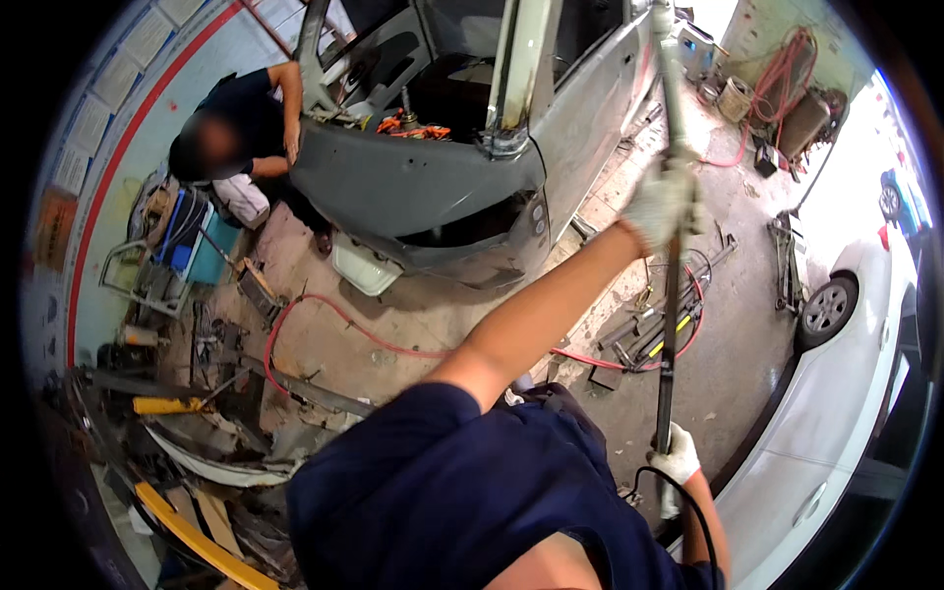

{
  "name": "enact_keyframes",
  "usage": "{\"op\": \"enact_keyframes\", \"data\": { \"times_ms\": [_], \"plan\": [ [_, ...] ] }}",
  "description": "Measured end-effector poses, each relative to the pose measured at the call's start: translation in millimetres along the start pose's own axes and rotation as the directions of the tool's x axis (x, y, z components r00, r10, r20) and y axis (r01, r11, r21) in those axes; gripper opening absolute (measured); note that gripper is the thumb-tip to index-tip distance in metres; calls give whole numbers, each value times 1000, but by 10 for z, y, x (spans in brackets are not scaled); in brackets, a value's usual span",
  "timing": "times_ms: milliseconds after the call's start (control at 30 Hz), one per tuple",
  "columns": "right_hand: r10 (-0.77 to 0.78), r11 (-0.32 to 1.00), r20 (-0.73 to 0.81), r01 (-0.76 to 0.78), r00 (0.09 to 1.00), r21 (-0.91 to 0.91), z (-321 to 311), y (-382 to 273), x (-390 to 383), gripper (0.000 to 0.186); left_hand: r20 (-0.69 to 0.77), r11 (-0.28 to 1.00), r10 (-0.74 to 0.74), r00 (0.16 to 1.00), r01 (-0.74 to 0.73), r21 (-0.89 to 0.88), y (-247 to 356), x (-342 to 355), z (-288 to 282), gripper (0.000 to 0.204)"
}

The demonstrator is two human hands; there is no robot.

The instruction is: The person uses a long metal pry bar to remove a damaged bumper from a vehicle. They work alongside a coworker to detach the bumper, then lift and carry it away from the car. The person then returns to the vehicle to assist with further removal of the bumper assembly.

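Observation:
I grip a long pole, pale along its upper length and dark lower down, upright in the picture. My left hand, in a white knitted glove, is closed around it high up, my arm stretched out. Further down, my right hand, also gloved, is closed around the dark section. A black cable curves beside my right forearm. Just left of the pole stands a grey, partly stripped vehicle body, with orange tools or clamps in its opening. Where the pole's top end rests, I cannot tell.
Another person bends at the vehicle's left corner, hands on it. A white car stands close at right. A red hose, metal bars and a jack lie on the floor. Scrap panels crowd the lower left.

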State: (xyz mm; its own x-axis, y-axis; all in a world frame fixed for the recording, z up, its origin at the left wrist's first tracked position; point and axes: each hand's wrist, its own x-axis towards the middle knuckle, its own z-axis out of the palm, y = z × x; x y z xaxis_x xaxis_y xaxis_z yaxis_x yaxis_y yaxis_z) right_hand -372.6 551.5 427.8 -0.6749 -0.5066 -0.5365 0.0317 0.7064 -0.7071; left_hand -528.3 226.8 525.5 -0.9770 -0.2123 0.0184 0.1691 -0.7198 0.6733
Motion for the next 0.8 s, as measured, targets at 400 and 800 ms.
{"op": "enact_keyframes", "data": {
  "times_ms": [400, 800],
  "plan": [
    [-48, 769, -520, -301, 853, -565, -292, 361, -306, 15, -603, 977, -207, 771, 198, -82, -855, -676, -901, 31],
    [-258, 619, -505, -260, 824, -741, -652, -304, 20, 19, -612, 947, -245, 752, 49, -318, -582, -260, -1284, 18]
  ]
}}
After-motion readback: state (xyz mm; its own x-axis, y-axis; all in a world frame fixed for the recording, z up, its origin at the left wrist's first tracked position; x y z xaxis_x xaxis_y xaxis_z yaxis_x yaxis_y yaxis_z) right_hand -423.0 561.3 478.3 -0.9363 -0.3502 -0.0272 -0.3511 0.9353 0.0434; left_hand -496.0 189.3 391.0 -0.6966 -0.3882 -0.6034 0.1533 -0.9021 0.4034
